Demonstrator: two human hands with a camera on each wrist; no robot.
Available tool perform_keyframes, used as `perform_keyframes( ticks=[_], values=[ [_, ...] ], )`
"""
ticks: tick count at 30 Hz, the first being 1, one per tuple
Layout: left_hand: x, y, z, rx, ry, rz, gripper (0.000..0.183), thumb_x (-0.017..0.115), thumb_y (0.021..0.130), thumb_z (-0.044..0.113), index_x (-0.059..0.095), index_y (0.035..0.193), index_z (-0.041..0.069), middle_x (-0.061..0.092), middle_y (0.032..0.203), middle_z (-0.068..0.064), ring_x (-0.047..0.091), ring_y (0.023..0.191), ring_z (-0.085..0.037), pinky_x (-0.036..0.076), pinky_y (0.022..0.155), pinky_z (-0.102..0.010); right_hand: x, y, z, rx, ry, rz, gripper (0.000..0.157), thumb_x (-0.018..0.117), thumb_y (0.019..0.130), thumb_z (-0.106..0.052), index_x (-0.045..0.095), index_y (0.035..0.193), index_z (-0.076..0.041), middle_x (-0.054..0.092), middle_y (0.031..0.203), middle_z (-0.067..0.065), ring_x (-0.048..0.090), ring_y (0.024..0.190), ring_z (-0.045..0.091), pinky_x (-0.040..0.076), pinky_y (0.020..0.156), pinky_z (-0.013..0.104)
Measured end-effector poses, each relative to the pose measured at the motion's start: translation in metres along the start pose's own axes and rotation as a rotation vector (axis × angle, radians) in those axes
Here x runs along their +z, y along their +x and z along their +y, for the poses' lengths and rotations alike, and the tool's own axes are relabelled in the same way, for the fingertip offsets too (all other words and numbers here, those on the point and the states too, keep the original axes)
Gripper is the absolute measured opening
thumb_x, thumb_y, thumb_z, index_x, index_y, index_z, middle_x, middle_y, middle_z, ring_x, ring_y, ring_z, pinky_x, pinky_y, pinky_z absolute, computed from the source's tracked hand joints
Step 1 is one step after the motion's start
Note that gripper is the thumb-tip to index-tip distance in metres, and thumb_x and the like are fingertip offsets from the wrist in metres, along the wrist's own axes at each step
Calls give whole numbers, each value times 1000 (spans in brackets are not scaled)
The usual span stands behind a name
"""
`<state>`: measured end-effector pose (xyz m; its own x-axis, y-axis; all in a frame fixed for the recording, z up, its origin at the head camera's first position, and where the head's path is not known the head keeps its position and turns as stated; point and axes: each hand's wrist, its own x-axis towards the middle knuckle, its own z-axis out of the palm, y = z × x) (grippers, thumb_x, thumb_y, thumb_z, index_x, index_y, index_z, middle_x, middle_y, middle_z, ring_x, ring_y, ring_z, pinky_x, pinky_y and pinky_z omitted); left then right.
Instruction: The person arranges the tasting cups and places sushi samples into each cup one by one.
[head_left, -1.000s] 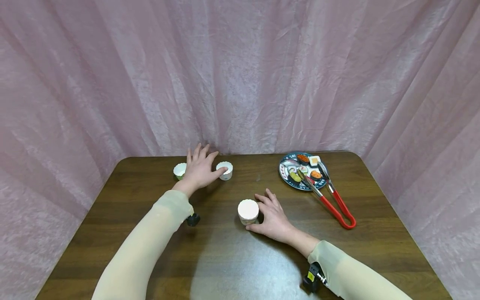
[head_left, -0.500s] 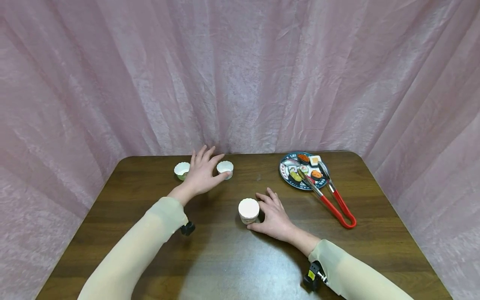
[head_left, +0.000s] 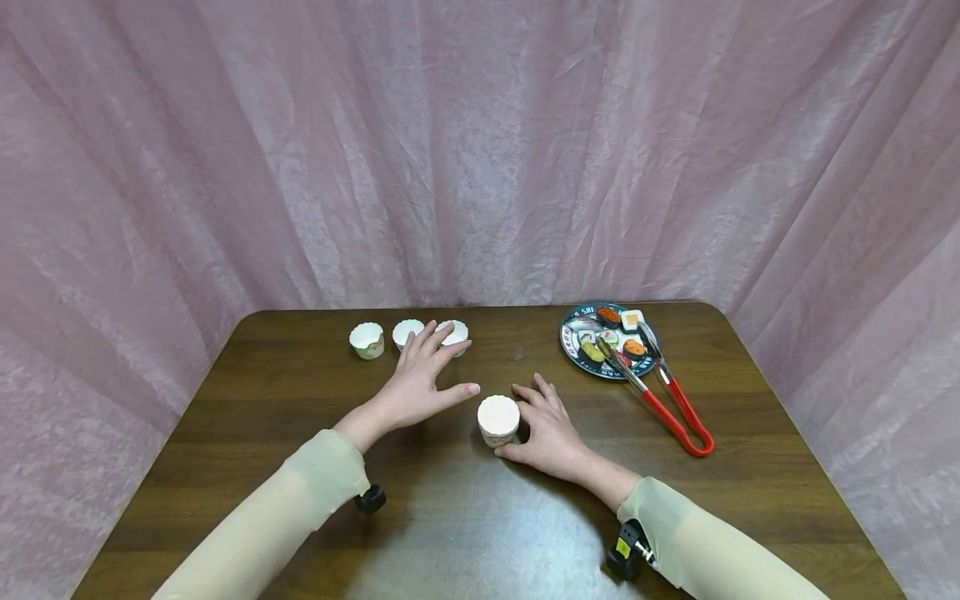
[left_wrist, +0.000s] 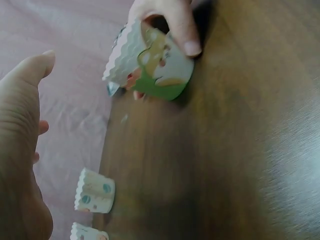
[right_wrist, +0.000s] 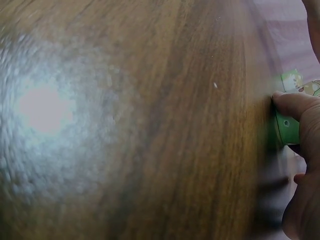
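Observation:
My right hand (head_left: 551, 437) grips a paper baking cup (head_left: 498, 417) at the middle of the table, thumb on the near side and fingers behind. In the left wrist view this baking cup (left_wrist: 162, 75) has a white scalloped rim and a cartoon animal on green. Its green base (right_wrist: 288, 125) shows beside the thumb in the right wrist view. My left hand (head_left: 420, 387) hovers open to the left of it, fingers spread and thumb pointing at the cup without touching. Behind that hand stand a left cup (head_left: 367, 341), a middle cup (head_left: 406, 331) and a right cup (head_left: 457, 330), the last two partly hidden.
On the back right lies a patterned round plate (head_left: 572, 350) with several toy sushi pieces. Red-handled tongs (head_left: 686, 425) rest with their tips over it. The dark wooden table (head_left: 300, 392) ends at a pink curtain (head_left: 480, 167).
My left hand has drawn back from the rear cups towards me and slightly right, uncovering the middle cup. The right hand keeps its hold on the front cup, almost still.

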<state>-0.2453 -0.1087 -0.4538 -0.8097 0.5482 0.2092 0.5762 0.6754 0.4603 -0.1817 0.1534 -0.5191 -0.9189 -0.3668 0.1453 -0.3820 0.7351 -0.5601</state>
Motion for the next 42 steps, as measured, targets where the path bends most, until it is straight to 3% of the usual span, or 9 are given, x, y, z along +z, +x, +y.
perform_keyframes(
  ticks=[6,14,26,42],
  values=[
    [9,-13,7,24,-48,-2,82,64,89,70,47,154,23,23,168,-5,2,156,-34,0,119,-64,0,0,0,3,7,-6,54,90,73,-45,73,117,-18,48,154,14,14,153,40,9,120,64],
    [29,-29,20,26,-114,-38,87,73,83,68,51,151,18,21,168,-4,1,156,-30,0,120,-64,0,1,1,-3,-14,6,53,90,74,-45,73,115,-17,48,153,14,15,153,41,10,120,63],
    [49,-26,37,-8,-78,-35,81,79,81,61,56,144,17,27,166,-9,5,156,-31,4,120,-64,0,0,2,-10,-43,-10,55,85,79,-49,72,119,-14,47,155,14,13,153,41,10,120,64],
    [53,-23,38,-18,-88,-28,65,79,84,56,62,136,21,29,165,-7,5,156,-27,4,120,-64,2,1,4,8,-35,-19,56,85,78,-49,72,119,-14,45,156,13,11,154,39,10,120,65]
  ],
)
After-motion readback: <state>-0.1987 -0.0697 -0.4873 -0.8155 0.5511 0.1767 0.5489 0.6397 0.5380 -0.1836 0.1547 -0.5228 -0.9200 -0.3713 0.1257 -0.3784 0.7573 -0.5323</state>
